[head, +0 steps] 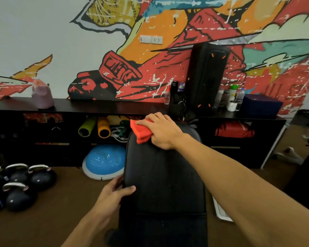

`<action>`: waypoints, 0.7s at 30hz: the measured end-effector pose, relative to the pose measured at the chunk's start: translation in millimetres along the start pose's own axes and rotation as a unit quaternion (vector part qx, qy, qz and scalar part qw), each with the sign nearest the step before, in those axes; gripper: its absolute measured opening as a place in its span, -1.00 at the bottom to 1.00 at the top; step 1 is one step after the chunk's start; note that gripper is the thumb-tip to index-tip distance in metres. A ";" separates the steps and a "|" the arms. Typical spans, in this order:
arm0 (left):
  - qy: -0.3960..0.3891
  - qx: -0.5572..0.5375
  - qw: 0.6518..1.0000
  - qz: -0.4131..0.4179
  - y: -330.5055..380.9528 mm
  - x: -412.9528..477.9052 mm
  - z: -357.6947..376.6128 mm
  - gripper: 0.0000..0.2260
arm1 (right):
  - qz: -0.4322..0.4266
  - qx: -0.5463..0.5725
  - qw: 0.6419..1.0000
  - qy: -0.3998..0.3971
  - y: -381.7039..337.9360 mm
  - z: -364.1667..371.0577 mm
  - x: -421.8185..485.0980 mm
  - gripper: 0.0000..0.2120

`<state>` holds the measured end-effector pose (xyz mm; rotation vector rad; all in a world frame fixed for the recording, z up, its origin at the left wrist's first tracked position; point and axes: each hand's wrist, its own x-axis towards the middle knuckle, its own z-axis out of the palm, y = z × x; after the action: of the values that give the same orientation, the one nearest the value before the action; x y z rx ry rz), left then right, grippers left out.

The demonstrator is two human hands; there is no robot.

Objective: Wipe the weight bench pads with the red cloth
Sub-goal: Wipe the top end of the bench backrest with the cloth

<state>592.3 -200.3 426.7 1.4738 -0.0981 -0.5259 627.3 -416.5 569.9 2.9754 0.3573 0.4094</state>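
The black weight bench back pad (163, 175) runs away from me up the middle of the view, with small droplets speckling its surface. A second pad (163, 230) lies nearer me, below a seam. My right hand (161, 130) presses the red cloth (141, 131) flat on the far top left of the back pad, fingers spread over the cloth. My left hand (112, 192) grips the left edge of the back pad, thumb on top and fingers curled under the side.
Several black kettlebells (20, 182) sit on the brown floor at left. A blue balance dome (103, 161) lies by the bench's far left. Behind stands a black shelf unit (96, 106) with foam rollers (95, 129), bottles, a pink jug (42, 94) and a tall black speaker (206, 75).
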 end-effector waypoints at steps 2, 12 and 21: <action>0.045 0.001 0.998 0.049 30.5 11.7 9.6 -0.54 | 0.039 0.040 0.998 0.013 16.8 2.1 -10.4 -0.30; 0.072 0.447 0.870 0.195 119.6 72.1 70.8 -0.50 | 0.246 0.326 0.902 0.139 66.2 35.7 -89.2 -0.27; 0.080 0.444 0.873 0.186 117.1 67.0 73.8 -0.55 | 0.338 0.634 0.655 0.236 -4.0 121.0 -199.5 -0.42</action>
<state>656.1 -293.8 530.9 2.3203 -0.5390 -0.0061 473.6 -472.0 403.4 4.1781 -0.9421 1.6138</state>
